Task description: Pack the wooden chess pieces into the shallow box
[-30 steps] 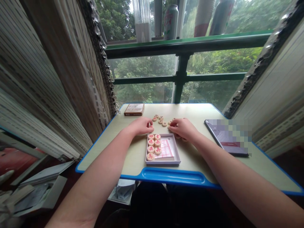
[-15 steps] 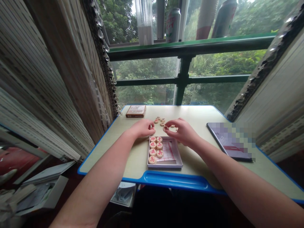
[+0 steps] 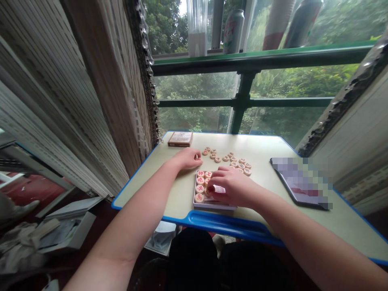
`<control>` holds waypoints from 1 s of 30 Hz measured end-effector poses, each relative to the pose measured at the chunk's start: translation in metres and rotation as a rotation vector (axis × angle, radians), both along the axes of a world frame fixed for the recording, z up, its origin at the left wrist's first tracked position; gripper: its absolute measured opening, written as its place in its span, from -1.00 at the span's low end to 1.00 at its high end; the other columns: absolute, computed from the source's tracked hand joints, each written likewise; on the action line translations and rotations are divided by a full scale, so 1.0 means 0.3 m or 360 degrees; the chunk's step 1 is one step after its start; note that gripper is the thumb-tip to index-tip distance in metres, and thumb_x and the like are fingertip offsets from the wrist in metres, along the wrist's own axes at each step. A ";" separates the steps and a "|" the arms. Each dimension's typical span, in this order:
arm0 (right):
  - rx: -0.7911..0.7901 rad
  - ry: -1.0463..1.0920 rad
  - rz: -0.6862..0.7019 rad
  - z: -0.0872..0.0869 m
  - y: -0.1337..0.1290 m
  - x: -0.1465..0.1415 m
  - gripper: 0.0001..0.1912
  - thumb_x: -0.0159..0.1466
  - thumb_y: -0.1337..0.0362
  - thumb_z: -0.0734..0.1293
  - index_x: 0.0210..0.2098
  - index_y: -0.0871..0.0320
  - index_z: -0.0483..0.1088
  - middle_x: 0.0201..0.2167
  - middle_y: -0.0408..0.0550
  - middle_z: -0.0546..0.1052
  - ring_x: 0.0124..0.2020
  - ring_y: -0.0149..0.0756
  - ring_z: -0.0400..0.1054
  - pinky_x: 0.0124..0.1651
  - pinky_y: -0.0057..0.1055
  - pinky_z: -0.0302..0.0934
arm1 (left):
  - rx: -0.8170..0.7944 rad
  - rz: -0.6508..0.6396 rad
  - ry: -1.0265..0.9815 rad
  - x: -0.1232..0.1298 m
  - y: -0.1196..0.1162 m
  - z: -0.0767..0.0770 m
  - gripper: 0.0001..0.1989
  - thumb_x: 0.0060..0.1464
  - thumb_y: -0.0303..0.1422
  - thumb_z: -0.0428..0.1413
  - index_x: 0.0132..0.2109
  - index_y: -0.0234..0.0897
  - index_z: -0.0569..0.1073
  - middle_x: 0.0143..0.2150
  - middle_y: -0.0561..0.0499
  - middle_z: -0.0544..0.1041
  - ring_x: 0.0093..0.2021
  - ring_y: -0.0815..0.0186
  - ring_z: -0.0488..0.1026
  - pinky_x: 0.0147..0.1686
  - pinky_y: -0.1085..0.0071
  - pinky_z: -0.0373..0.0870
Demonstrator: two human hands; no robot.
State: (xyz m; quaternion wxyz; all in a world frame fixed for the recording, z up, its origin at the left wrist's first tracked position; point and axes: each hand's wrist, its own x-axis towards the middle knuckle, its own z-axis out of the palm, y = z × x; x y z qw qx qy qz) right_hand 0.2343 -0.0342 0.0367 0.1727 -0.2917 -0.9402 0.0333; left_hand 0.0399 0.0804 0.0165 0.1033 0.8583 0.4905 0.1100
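Observation:
An open white box (image 3: 195, 205) holds round wooden Chinese chess pieces (image 3: 200, 188) with red characters, set in rows on its left side. Over the box's right part, my right hand (image 3: 232, 184) is closed, its fingertips pinching a chess piece at the second column; the fingers partly hide it. Just beyond the box's far left corner, my left hand (image 3: 189, 158) rests low at the table, thumb and fingers closed around a red-marked piece (image 3: 198, 159). A folded sheet with red lines (image 3: 220, 190) lies in the box, partly covered by my right hand.
Several loose chess pieces (image 3: 233, 159) lie scattered beyond the box. A flat brown box (image 3: 180, 139) sits at the table's far left. To the right lies a tablet (image 3: 298, 186). A blue trough (image 3: 227, 222) runs along the near edge. Cans (image 3: 234, 30) stand on the window ledge.
My right hand has moved from beyond the box, back and down over its inside, with a chess piece. My left hand stays by the far left corner. The view has shifted left slightly.

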 end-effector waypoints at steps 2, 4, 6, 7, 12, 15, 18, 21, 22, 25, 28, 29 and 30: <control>0.0003 -0.0027 -0.0011 -0.003 -0.002 -0.005 -0.88 0.18 0.28 0.30 -0.38 0.14 0.49 -0.43 -0.04 0.50 -0.40 -0.34 0.26 -0.33 -0.40 0.11 | 0.0003 0.0017 -0.0010 0.002 0.002 0.000 -0.71 -0.07 -0.21 0.06 -0.24 -0.26 0.51 -0.40 0.00 0.52 -0.44 0.34 0.37 -0.45 0.46 0.20; 0.0007 -0.0050 -0.0048 -0.004 -0.008 -0.009 -0.86 0.19 0.27 0.29 -0.38 0.13 0.50 -0.40 -0.03 0.49 -0.39 -0.33 0.28 -0.33 -0.41 0.10 | 0.0011 0.0031 -0.0008 0.006 0.000 0.001 -0.71 -0.07 -0.22 0.06 -0.23 -0.27 0.51 -0.39 -0.01 0.53 -0.44 0.33 0.37 -0.45 0.45 0.21; -0.0003 -0.0067 -0.0091 -0.004 -0.016 -0.013 -0.84 0.20 0.25 0.28 -0.38 0.13 0.50 -0.38 -0.03 0.49 -0.40 -0.35 0.29 -0.35 -0.42 0.10 | 0.0032 0.0024 0.0002 0.010 -0.004 0.003 -0.71 -0.06 -0.22 0.05 -0.24 -0.28 0.52 -0.38 -0.02 0.53 -0.43 0.33 0.37 -0.44 0.45 0.21; -0.0021 -0.0065 -0.0107 -0.003 -0.020 -0.014 -0.83 0.21 0.25 0.27 -0.37 0.12 0.51 -0.36 -0.03 0.49 -0.41 -0.36 0.29 -0.36 -0.43 0.10 | 0.0044 0.0019 0.0010 0.012 -0.005 0.004 -0.71 -0.05 -0.22 0.05 -0.24 -0.28 0.53 -0.38 -0.02 0.54 -0.42 0.32 0.37 -0.43 0.45 0.21; -0.0149 -0.0035 -0.0098 0.008 -0.030 -0.005 -0.83 0.17 0.29 0.29 -0.28 0.08 0.52 -0.30 -0.04 0.48 -0.35 -0.35 0.32 -0.38 -0.45 0.09 | 0.0076 0.0015 0.0041 0.013 -0.001 0.001 -0.70 -0.04 -0.20 0.03 -0.27 -0.27 0.53 -0.39 -0.02 0.53 -0.43 0.34 0.36 -0.44 0.46 0.20; -0.0207 -0.0041 -0.0050 0.022 -0.031 0.007 -0.85 0.13 0.32 0.31 -0.33 0.08 0.51 -0.29 -0.06 0.47 -0.35 -0.36 0.30 -0.36 -0.46 0.09 | 0.0091 -0.0018 0.0040 0.018 0.007 -0.005 -0.71 -0.04 -0.22 0.01 -0.28 -0.27 0.52 -0.39 -0.02 0.53 -0.43 0.34 0.36 -0.43 0.45 0.19; -0.0221 -0.0008 -0.0134 0.028 -0.028 0.014 -0.88 0.11 0.21 0.33 -0.41 0.10 0.48 -0.34 -0.09 0.45 -0.42 -0.40 0.26 -0.40 -0.47 0.06 | 0.0115 -0.0027 0.0042 0.036 0.012 -0.015 -0.73 -0.04 -0.23 0.00 -0.29 -0.27 0.51 -0.42 -0.01 0.50 -0.45 0.35 0.33 -0.45 0.45 0.16; -0.0163 -0.0035 -0.0285 0.022 -0.022 0.017 -0.80 0.09 0.10 0.33 -0.43 0.11 0.45 -0.44 -0.13 0.45 -0.53 -0.43 0.20 -0.47 -0.47 -0.01 | 0.0138 -0.0001 0.0010 0.058 0.011 -0.027 -0.75 -0.07 -0.24 0.02 -0.29 -0.25 0.49 -0.44 0.03 0.48 -0.45 0.35 0.32 -0.44 0.45 0.17; -0.0146 -0.0046 -0.0308 0.018 -0.020 0.018 -0.79 0.08 0.09 0.34 -0.44 0.11 0.45 -0.47 -0.14 0.45 -0.55 -0.44 0.19 -0.48 -0.47 -0.04 | 0.0132 0.0016 -0.0012 0.064 0.011 -0.030 -0.76 -0.08 -0.25 0.03 -0.29 -0.25 0.48 -0.44 0.03 0.48 -0.45 0.35 0.32 -0.43 0.46 0.18; -0.0124 -0.0042 -0.0294 0.007 -0.018 0.022 -0.80 0.08 0.10 0.34 -0.46 0.11 0.47 -0.51 -0.15 0.47 -0.57 -0.45 0.19 -0.49 -0.47 -0.06 | 0.0088 0.0046 -0.0070 0.072 0.011 -0.034 -0.75 -0.07 -0.24 0.03 -0.27 -0.26 0.48 -0.43 0.04 0.47 -0.43 0.36 0.33 -0.42 0.46 0.20; -0.0117 -0.0011 -0.0255 -0.002 -0.021 0.023 -0.83 0.10 0.14 0.34 -0.43 0.08 0.51 -0.55 -0.15 0.47 -0.59 -0.46 0.20 -0.49 -0.48 -0.04 | 0.0078 0.0039 -0.0085 0.072 0.016 -0.032 -0.75 -0.08 -0.24 0.04 -0.27 -0.27 0.49 -0.44 0.05 0.47 -0.44 0.37 0.33 -0.41 0.47 0.21; -0.0118 0.0002 -0.0248 -0.006 -0.021 0.022 -0.84 0.10 0.14 0.35 -0.41 0.06 0.53 -0.55 -0.16 0.47 -0.59 -0.46 0.20 -0.48 -0.48 -0.03 | 0.0081 0.0035 -0.0086 0.071 0.018 -0.032 -0.75 -0.08 -0.24 0.05 -0.28 -0.27 0.49 -0.44 0.05 0.47 -0.44 0.37 0.33 -0.41 0.47 0.22; -0.0124 0.0017 -0.0239 -0.009 -0.022 0.021 -0.84 0.10 0.15 0.35 -0.39 0.05 0.54 -0.55 -0.16 0.47 -0.59 -0.46 0.20 -0.48 -0.49 -0.02 | 0.0083 0.0032 -0.0091 0.070 0.019 -0.033 -0.75 -0.09 -0.24 0.05 -0.28 -0.27 0.49 -0.44 0.05 0.47 -0.44 0.37 0.33 -0.41 0.47 0.22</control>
